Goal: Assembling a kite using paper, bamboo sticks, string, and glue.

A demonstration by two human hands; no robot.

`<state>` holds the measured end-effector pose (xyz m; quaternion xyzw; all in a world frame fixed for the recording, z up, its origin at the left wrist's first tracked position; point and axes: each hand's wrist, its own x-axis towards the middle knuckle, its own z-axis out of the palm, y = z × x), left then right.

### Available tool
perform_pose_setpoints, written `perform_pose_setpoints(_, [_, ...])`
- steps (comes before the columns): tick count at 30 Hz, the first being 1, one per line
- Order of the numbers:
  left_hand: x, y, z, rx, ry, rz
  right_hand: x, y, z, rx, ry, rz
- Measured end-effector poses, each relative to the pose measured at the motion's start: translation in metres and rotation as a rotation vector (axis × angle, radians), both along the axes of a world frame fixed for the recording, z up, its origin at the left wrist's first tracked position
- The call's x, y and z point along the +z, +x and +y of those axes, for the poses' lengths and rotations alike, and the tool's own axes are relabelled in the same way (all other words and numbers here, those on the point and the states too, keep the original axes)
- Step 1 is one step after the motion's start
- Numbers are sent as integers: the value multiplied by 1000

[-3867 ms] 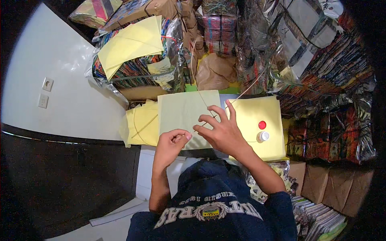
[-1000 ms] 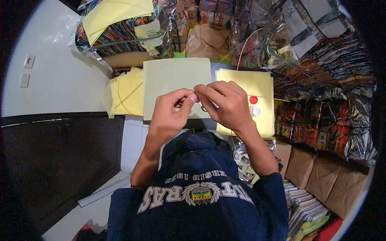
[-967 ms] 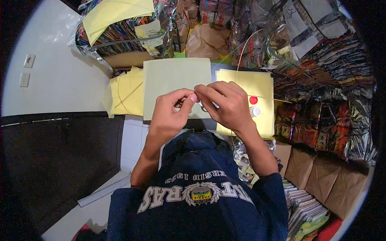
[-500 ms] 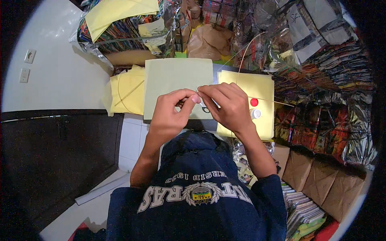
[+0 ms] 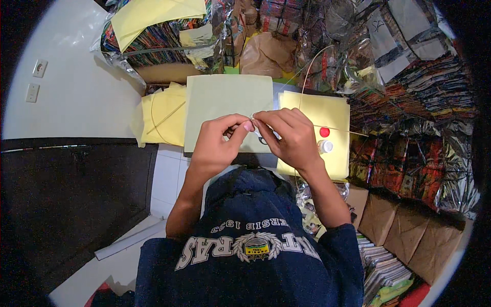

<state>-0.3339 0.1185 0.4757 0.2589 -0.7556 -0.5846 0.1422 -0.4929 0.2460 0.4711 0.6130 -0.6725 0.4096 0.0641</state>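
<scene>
My left hand (image 5: 217,140) and my right hand (image 5: 290,134) meet above a pale yellow sheet (image 5: 230,94), thumbs and forefingers pinched tip to tip. Between the fingertips is a tiny whitish bit, too small to name. A long, thin, tan strand (image 5: 308,71) curves up behind my right hand; whether the fingers hold it I cannot tell. Below the fingertips, the black handle of what looks like scissors (image 5: 262,140) shows partly. To the right of my right hand, a round red cap (image 5: 325,132) and a small white-topped bottle (image 5: 325,147) rest on yellow sheets (image 5: 337,163).
Another thin strand (image 5: 348,132) crosses the right-hand sheets. More yellow sheets (image 5: 171,110) with a thin loop on them lie at the left. Wrapped bundles of packets (image 5: 424,92) crowd the back and right. A dark panel (image 5: 76,204) stands at the left.
Both hands keep nearly the same pinch, with the fingertips slightly closer together. The upper end of the tan strand has dipped a little. The whole view has shifted slightly.
</scene>
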Motion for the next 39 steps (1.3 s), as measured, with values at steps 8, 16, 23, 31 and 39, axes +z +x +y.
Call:
perform_pose_setpoints(8, [0, 6, 2, -3, -5, -32, -2, 1, 3, -15, 55, -18])
perform_pose_setpoints(16, [0, 10, 4, -11, -4, -19, -4, 2, 4, -1, 47, -33])
perform_pose_setpoints(23, [0, 10, 5, -24, 10, -51, -8, 2, 6, 9, 46, -69])
perform_pose_setpoints(31, [2, 11, 6, -23, 78, -22, -10, -1, 10, -3, 60, -56])
perform_pose_setpoints(39, [5, 10, 8, -36, 41, -36, -12, -4, 11, -2, 73, 1])
